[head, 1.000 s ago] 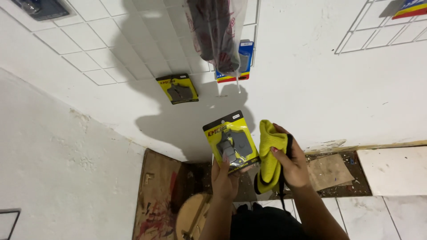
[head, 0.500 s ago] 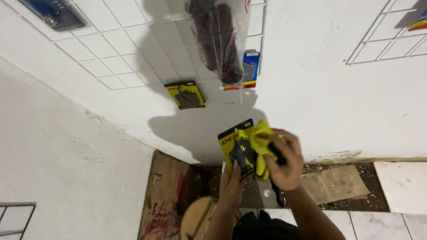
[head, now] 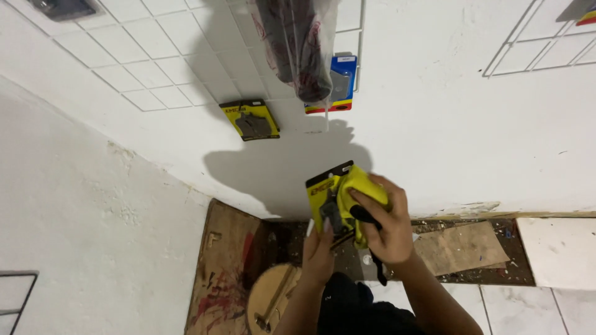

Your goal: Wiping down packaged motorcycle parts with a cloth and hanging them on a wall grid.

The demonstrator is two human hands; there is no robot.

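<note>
1. The left hand (head: 318, 251) comes up from below and pinches the lower edge of a flat yellow-and-black carded blister pack (head: 328, 200) with a grey part sealed inside, thumb on its face.
2. The right hand (head: 383, 218) is clenched around a bright yellow cloth (head: 363, 189), pressing it flat against the right side of that pack; the fingers curl over the cloth and touch the card.
3. So the pack sits between both hands, just above the left, partly hidden under the right one's cloth.
4. A thin black strap (head: 376, 268) dangles below the right wrist.
5. Up and to the left of the hands, a matching yellow-and-black pack (head: 251, 119) hangs on the white wire grid (head: 155, 68).
6. Straight above the hands hang a clear plastic bag holding a dark item (head: 298, 43) and, beside it, a blue carded pack (head: 341, 84).
7. Below the left hand lies a round wooden board (head: 273, 301).
</note>
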